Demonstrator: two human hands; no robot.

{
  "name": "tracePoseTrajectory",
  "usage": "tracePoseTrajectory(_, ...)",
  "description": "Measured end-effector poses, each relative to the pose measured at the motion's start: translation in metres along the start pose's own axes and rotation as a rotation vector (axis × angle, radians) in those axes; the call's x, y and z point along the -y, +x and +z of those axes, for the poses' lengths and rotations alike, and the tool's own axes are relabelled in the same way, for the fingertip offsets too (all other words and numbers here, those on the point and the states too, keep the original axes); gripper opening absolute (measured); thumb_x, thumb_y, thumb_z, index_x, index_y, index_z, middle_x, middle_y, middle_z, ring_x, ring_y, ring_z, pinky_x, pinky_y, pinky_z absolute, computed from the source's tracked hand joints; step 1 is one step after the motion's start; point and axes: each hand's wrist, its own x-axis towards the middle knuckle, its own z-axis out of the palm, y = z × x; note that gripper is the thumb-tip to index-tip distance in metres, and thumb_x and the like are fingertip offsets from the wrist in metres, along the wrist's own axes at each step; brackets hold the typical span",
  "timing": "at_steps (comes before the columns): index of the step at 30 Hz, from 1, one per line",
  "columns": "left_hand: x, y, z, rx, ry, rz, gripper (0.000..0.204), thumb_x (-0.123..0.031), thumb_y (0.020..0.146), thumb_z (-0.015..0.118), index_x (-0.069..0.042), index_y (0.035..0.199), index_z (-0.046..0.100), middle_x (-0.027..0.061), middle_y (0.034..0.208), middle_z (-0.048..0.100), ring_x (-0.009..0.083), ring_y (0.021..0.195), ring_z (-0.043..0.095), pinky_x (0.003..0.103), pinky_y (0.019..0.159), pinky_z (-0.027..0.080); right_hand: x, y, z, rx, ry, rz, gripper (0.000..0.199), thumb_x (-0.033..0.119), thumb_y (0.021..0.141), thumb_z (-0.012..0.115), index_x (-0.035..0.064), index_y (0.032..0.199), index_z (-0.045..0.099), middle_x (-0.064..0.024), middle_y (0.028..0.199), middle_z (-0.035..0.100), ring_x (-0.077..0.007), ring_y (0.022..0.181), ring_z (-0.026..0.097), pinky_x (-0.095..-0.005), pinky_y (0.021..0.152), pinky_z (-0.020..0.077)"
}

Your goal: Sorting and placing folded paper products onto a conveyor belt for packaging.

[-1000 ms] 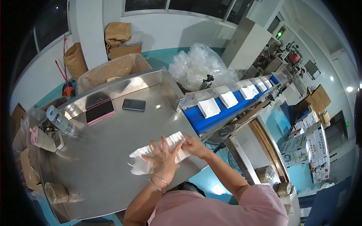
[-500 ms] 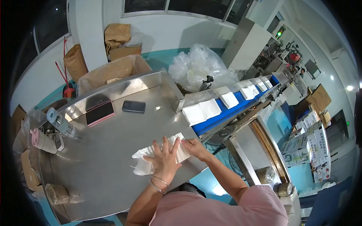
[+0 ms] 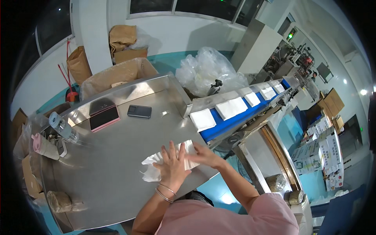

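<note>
Sheets in a white pleated row point(image 3: 152, 173) are lain on the steel table point(image 3: 105, 168), directly beneath the left hand point(image 3: 173, 166), which is spread wide and laid flat across them. The right hand point(image 3: 206, 156) is stretched over the row's right end, fingers extended; whether anything is pinched there cannot be told. The row is judged light, soft and easily creased, liable to fan apart at its loose left end; it would best be held by both ends, with even pressure

Ahead and left of the left hand, beyond the table rim, a lined cardboard box point(image 3: 137, 69) is seen with something pale inside, not clearly made out. Farther left, a blue-lidded clear bottle point(image 3: 64, 128) and a pink-lidded cup point(image 3: 46, 146) are stood; the cup's contents are hidden
</note>
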Motion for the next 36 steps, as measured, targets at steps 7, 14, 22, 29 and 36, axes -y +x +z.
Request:
tracePoseTrajectory(7,-0.005,-0.002,-0.002,-0.003,0.034,0.054,0.084,-0.037,0.062,0.076,-0.032,0.133,0.033,0.0185,0.141,0.016,0.0441,0.127,0.02,0.065,0.072,0.043,-0.004,0.004,-0.002,-0.059,0.022,0.252,0.028,0.02,0.088,0.051,-0.0056,0.099,0.056,-0.0136,0.084,0.061,-0.0138,0.074,0.053,-0.0298,0.062,0.0438)
tracePoseTrajectory(14,-0.004,-0.004,-0.002,-0.025,0.034,0.09,0.081,-0.036,0.062,0.076,-0.029,0.132,0.035,0.0193,0.141,0.017,0.0442,0.126,0.021,0.062,0.073,0.045,-0.056,0.016,-0.036,-0.558,0.812,0.434,0.045,0.018,0.085,0.053,0.0018,0.124,0.037,-0.0119,0.103,0.054,-0.0275,0.096,0.057,-0.0456,0.079,0.0497)
tracePoseTrajectory(22,-0.001,-0.002,-0.001,-0.087,-0.084,0.099,0.083,-0.032,0.061,0.077,-0.025,0.133,0.035,0.022,0.139,0.019,0.0446,0.124,0.024,0.053,0.076,0.049,-0.007,0.005,0.001,-0.086,-0.108,0.198,0.028,0.025,0.086,0.056,-0.003,0.086,0.058,-0.0061,0.071,0.057,-0.0109,0.067,0.045,-0.0285,0.059,0.0399)
tracePoseTrajectory(29,0.0,-0.005,-0.002,-0.084,-0.002,0.148,0.079,-0.031,0.061,0.077,-0.023,0.131,0.04,0.0202,0.139,0.02,0.0447,0.123,0.025,0.053,0.075,0.049,-0.046,0.008,-0.019,-0.014,-0.007,0.138,0.026,0.02,0.088,0.05,-0.0032,0.101,0.051,-0.0079,0.085,0.057,-0.0125,0.074,0.052,-0.0295,0.064,0.0456)
tracePoseTrajectory(36,0.001,-0.004,0.004,-0.156,-0.109,0.149,0.082,-0.03,0.06,0.078,-0.013,0.13,0.039,0.0217,0.137,0.022,0.0433,0.122,0.028,0.047,0.077,0.05,0.004,-0.009,-0.001,-0.181,0.082,0.232,0.045,0.026,0.088,0.053,-0.0058,0.117,0.043,-0.0117,0.093,0.057,-0.0202,0.08,0.057,-0.0298,0.071,0.0473)
